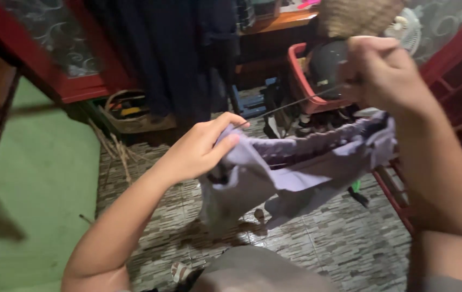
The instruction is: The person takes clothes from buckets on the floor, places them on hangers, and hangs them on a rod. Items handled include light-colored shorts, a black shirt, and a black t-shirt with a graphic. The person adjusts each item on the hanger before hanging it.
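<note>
Clearly this is hand sewing: the left hand (198,151) has its fingers pinched together on a fold of the pale purple cloth (296,167), held in the air above the tiled floor (339,243), while the right hand (385,73), fingers closed on what looks like a needle, draws a thin thread (290,105) taut between them. To do it well, I judge, keep the fold pinched firmly and pull steadily, not jerking, near the red basket (296,70) behind

A soft, pale purple cloth (290,167) with a dark, crinkly edge hangs bunched up in the air. A thin dark thread (290,105) stretches tight above it.
</note>
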